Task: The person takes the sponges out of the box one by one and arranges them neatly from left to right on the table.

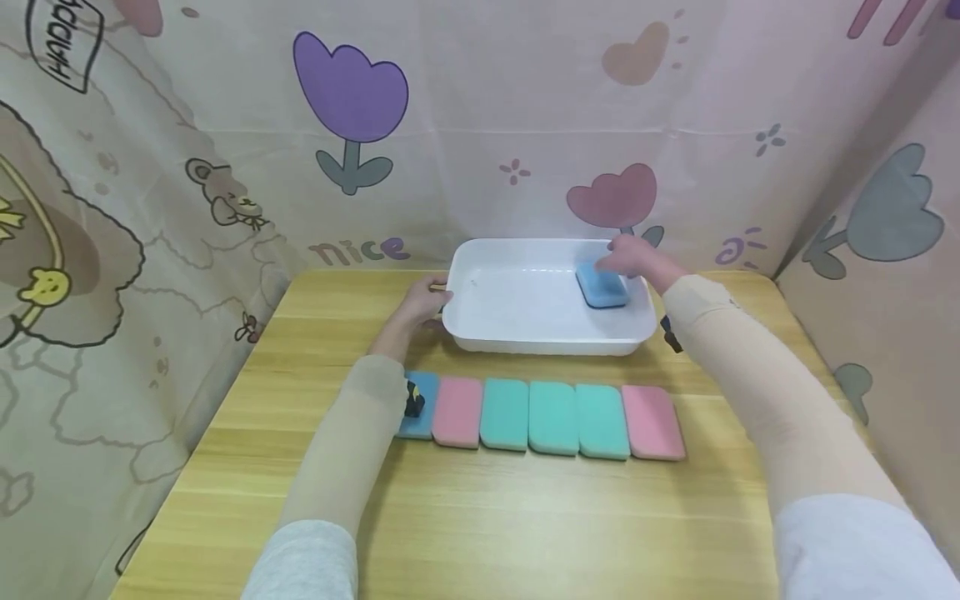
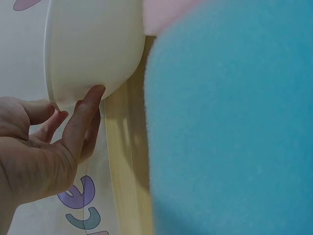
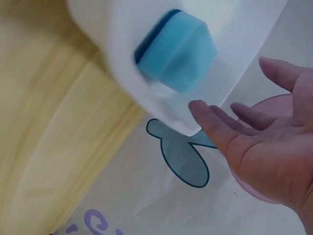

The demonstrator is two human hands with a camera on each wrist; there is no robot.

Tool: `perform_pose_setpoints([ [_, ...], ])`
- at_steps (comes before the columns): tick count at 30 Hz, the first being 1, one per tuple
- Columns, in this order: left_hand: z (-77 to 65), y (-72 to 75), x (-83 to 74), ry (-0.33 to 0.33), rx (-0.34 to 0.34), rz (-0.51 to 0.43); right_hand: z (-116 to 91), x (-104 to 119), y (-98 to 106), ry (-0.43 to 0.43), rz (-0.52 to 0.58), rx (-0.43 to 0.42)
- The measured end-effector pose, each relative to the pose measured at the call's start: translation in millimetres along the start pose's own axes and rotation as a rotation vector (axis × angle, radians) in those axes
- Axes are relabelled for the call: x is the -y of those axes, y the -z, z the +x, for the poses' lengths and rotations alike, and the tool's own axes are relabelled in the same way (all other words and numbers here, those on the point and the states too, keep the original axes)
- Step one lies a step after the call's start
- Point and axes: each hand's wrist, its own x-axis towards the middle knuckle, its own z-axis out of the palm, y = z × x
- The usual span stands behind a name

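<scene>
A white tray (image 1: 510, 304) stands at the back of the table, with a blue sponge (image 1: 602, 287) lying in its right part. My left hand (image 1: 422, 302) pinches the tray's left end; in the left wrist view its thumb is at the rim and its fingers lie against the outer wall (image 2: 98, 44). Over the tray's back right corner is my right hand (image 1: 633, 257). The right wrist view shows its fingers loosely spread, holding nothing, apart from the sponge (image 3: 183, 56), which has a dark blue layer on its underside.
In front of the tray runs a row of sponges: a blue one (image 1: 422, 408) partly behind the left wrist, a pink one (image 1: 457, 412), three teal ones (image 1: 552, 417) and another pink one (image 1: 654, 422). A printed curtain (image 1: 480, 125) hangs behind the wooden table (image 1: 525, 525).
</scene>
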Motion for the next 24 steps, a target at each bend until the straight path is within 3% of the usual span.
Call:
perform_pose_setpoints([
  [4, -0.7, -1.7, -1.1, -0.002, 0.002, 0.003, 10.6, 1.4, -2.8, -0.079, 0.041, 0.037],
  [10, 0.4, -4.9, -1.5, -0.002, -0.004, 0.012, 17.2, 2.7, -7.6, -0.142, -0.001, 0.073],
  [24, -0.7, -1.6, -0.7, -0.009, -0.019, 0.044, 35.2, 0.4, -23.2, -0.126, -0.169, 0.096],
])
